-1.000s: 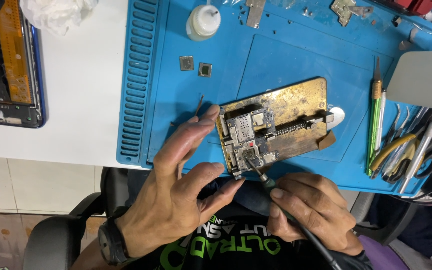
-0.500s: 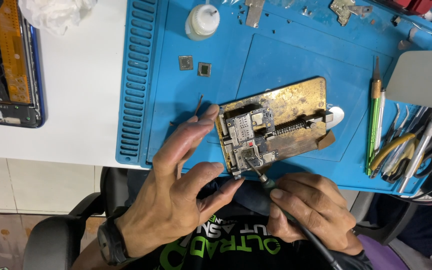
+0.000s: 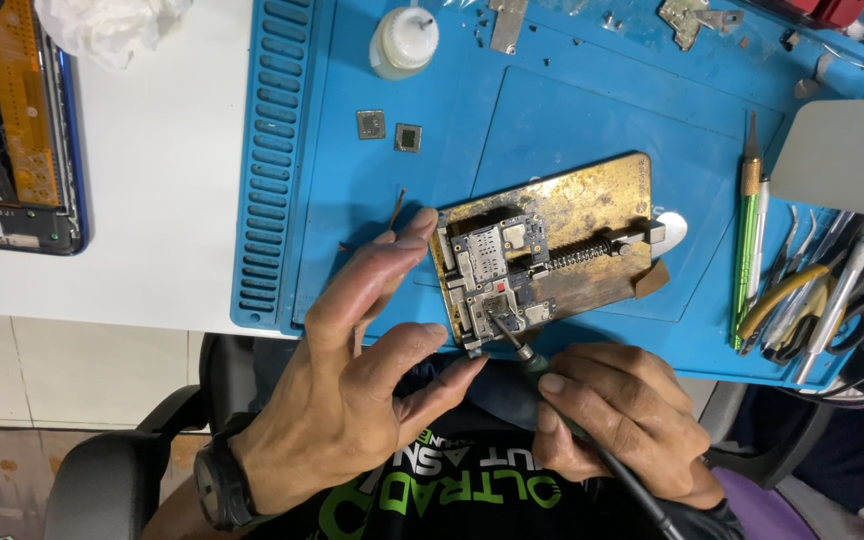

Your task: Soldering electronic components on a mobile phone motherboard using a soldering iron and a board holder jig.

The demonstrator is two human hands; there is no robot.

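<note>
The right hand (image 3: 617, 420) is closed around a thin dark-handled soldering tool (image 3: 527, 358), its tip touching the small grey circuit board (image 3: 497, 275). That board sits clamped in a worn brass-coloured metal holder plate (image 3: 582, 205) lying on the blue silicone work mat (image 3: 352, 200). The left hand (image 3: 352, 385) holds nothing, fingers spread, their tips steadying the plate's 9 o'clock edge. At 11 o'clock lie 2 small square chips (image 3: 389, 130); at 3 o'clock, a row of tweezers and pliers (image 3: 802, 290).
</note>
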